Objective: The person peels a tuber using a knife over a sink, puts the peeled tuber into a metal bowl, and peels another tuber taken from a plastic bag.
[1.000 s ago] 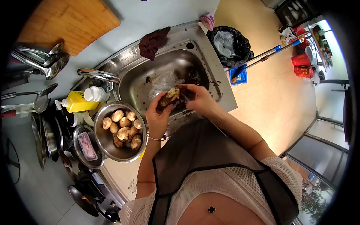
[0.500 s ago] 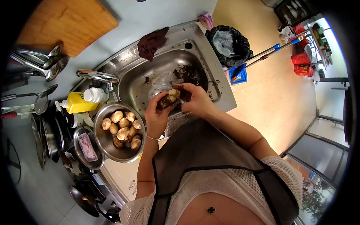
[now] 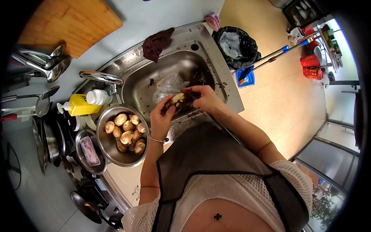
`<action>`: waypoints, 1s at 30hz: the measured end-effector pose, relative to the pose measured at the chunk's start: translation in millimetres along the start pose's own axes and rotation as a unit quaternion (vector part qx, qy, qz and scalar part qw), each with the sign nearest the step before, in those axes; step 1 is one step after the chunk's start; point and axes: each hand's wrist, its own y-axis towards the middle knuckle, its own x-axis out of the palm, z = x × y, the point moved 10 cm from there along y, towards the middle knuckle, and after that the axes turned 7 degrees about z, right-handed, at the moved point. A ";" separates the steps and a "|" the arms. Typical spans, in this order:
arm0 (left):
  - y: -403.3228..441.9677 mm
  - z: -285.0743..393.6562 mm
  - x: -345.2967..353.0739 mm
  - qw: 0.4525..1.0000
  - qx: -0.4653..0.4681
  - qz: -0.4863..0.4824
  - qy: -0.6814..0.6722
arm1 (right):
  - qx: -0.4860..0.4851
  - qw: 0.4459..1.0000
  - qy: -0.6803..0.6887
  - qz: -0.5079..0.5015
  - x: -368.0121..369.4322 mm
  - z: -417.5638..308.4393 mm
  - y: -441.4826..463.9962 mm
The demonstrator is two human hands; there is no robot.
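My left hand is closed around a dark, dirt-covered potato, which shows a pale yellowish patch on its upper side. At the potato's right end is my right hand, its fingers bent and pinched. Whatever those fingers hold is hidden by the hand and dark debris. Both hands are over the near part of the steel sink. A crumpled clear plastic bag lies in the basin just beyond them, with dark scraps to its right.
Left of the sink, a steel bowl holds several potatoes. Behind it stand a yellow pump bottle and a white bottle. The faucet reaches over the basin's left side. A dark cloth hangs on the back rim.
My right hand has shifted slightly right, away from my left. The potato has tilted, and its pale patch faces up more plainly. My left hand stays nearly in place.
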 end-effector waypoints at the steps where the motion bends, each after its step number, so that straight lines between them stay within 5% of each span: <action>1: 0.6 -2.6 -2.4 1.000 -0.004 0.011 0.008 | 0.045 0.999 0.018 -0.015 -0.9 8.6 2.6; 5: -0.6 1.7 -5.5 0.995 0.008 0.056 0.079 | -0.045 0.998 0.042 0.013 8.2 -0.5 -0.5; 9: -0.2 15.3 0.5 0.988 0.056 0.080 0.122 | -0.228 0.950 -0.154 0.145 6.7 -28.6 -15.3; 13: -2.3 15.5 -1.8 0.990 0.039 0.068 0.118 | -0.197 0.964 -0.133 0.120 -1.4 -19.9 -7.4; 15: -0.8 10.7 -2.9 0.994 0.022 0.057 0.091 | -0.020 0.997 0.000 0.070 -12.8 9.6 6.6; 17: -0.8 5.1 -8.4 0.993 0.028 0.078 0.087 | -0.028 0.997 -0.038 0.066 -4.5 14.6 3.6; 21: 1.8 -2.5 -6.7 0.996 -0.025 0.083 0.005 | -0.196 0.974 -0.009 0.112 4.9 -13.3 -9.5; 25: 3.3 -11.3 -1.4 0.996 -0.058 0.041 -0.059 | -0.255 0.941 -0.161 0.158 -1.6 -35.6 -21.0; 27: 1.2 -14.8 -3.6 0.994 -0.075 0.026 -0.078 | -0.143 0.982 -0.077 0.099 -4.5 -12.2 -8.0; 28: 0.4 -16.9 -4.1 0.988 -0.099 0.027 -0.113 | -0.009 0.998 0.046 0.045 -6.4 9.8 0.6; 30: 0.0 -21.0 -3.2 0.981 -0.122 0.028 -0.149 | -0.027 0.997 0.047 0.054 -5.0 11.9 2.8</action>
